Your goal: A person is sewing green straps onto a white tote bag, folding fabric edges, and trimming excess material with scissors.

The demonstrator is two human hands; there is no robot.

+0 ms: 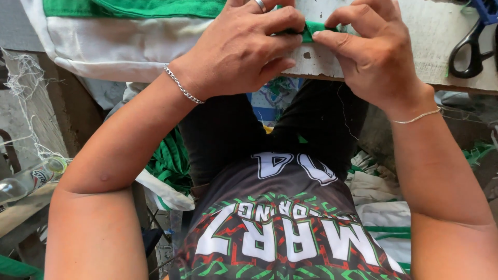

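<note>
green strip [311, 31]: on surface [415, 46] edge, long axis left-right | left hand [244, 49] fingers pinch its left end | right hand [371, 57] fingers pinch its right end, equally near | scissors [469, 46] well right of strip

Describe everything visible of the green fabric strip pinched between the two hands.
The green fabric strip is a narrow band of bright green cloth, folded or creased. It lies at the near edge of the worn white table. The left hand and right hand pinch it from either side, hiding most of it.
</note>
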